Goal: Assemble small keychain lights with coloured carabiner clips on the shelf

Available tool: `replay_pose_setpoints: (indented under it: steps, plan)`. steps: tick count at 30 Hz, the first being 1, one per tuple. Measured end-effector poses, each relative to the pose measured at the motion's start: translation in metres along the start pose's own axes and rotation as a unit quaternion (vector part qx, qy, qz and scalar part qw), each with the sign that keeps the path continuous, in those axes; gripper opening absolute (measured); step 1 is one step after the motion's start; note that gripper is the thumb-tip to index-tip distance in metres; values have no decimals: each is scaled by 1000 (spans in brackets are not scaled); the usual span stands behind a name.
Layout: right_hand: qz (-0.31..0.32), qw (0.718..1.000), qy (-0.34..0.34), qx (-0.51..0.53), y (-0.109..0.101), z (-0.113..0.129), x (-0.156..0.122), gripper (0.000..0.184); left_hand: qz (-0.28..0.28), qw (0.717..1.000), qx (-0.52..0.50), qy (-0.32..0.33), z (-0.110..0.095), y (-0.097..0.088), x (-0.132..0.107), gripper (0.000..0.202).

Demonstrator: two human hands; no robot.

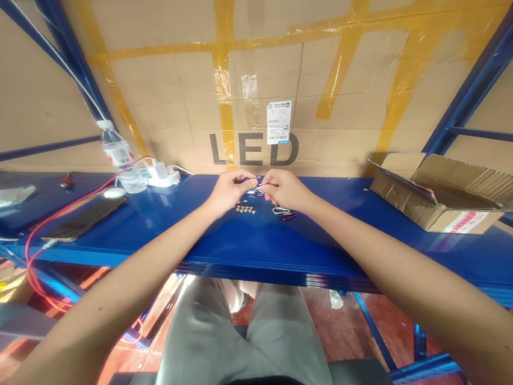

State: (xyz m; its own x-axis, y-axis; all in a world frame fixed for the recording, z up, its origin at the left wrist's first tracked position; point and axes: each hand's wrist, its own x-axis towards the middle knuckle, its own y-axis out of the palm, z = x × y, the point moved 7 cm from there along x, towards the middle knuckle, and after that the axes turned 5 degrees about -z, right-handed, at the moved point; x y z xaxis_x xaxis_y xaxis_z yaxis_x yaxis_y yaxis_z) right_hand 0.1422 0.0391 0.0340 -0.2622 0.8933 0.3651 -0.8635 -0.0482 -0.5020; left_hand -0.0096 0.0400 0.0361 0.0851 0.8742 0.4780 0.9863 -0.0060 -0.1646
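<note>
Both my hands meet over the blue shelf [225, 244] in front of the "LED" cardboard box [247, 96]. My left hand [229, 189] is closed in a pinch on a small purple and silver carabiner clip [256, 187]. My right hand [286, 189] pinches the same clip from the other side. A row of several small metal pieces [245, 208] lies on the shelf just below my left hand. A silver carabiner and a pink carabiner [284, 213] lie by my right wrist.
A phone [84, 219] on a red cable [38, 238] lies at the left, with a water bottle [119, 157], its cap [114, 193] and a white charger [161, 172] behind it. An open cardboard box [447, 195] sits at the right. Blue rack posts frame both sides.
</note>
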Motion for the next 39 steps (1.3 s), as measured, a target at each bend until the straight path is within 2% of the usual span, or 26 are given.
replay_pose_setpoints:
  steps: [4, 9, 13, 17, 22, 25, 28, 31, 35, 39]
  plan:
    - [8, 999, 23, -23, -12, -12, 4, 14, -25, 999, 16, -15, -1, -6, 1, 16]
    - [91, 991, 87, -45, -21, -22, 0, 18, -37, 998, 49, -15, 3, -11, 4, 15]
    - [144, 980, 114, -76, -21, -25, -5, 16, -14, 998, 64, 12, 7, -9, 6, 19]
    - [165, 973, 113, -116, -23, -36, -2, 23, -4, 996, 81, 27, 12, -9, 7, 16]
    - [156, 972, 51, -167, -31, -41, 7, 28, -4, 995, 102, 18, 15, -11, 8, 17]
    - [147, 969, 52, -191, -35, -38, 7, 29, 2, 994, 107, 5, 18, -11, 8, 17]
    - [104, 972, 58, -202, -38, -28, 5, 30, 18, 997, 75, 7, 21, -9, 8, 20]
    - [58, 983, 44, -169, -37, -16, 3, 27, 33, 997, 66, 20, 23, -7, 7, 31]
    - [36, 997, 8, -69, -26, -4, -1, 17, 59, 986, 129, 86, 13, -1, 0, 37]
    - [2, 1000, -1, 1, -20, 4, -4, 15, 55, 948, 255, 181, -3, 6, -9, 29]
